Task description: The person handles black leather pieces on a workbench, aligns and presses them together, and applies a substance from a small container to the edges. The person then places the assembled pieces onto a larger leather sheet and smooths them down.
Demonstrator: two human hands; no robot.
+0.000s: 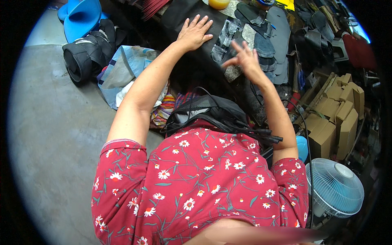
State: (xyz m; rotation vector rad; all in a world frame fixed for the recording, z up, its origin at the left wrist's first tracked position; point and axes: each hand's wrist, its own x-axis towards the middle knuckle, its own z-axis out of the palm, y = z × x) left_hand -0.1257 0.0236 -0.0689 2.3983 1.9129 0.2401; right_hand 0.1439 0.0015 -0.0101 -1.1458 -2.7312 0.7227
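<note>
My left hand (195, 33) lies flat with its fingers stretched on a black sheet (173, 22) over the work table. To its right is a dark, glossy cut piece (226, 38) with pale smears. My right hand (246, 63) is just beside that piece, fingers spread and slightly blurred, with nothing visible in it. Whether it touches the surface, I cannot tell. Flat grey cut pieces (279, 43) and dark blue-grey ones (264, 45) overlap beyond my right hand. At the far edge stands a container of yellow-orange stuff (219, 3).
On the floor to the left are a black strapped bundle (87, 55), blue curved pieces (83, 18) and a light-blue bag (134, 59). A black bag (212, 108) with cords is close before my body. Cardboard boxes (332, 116) and a caged fan (337, 188) stand at right.
</note>
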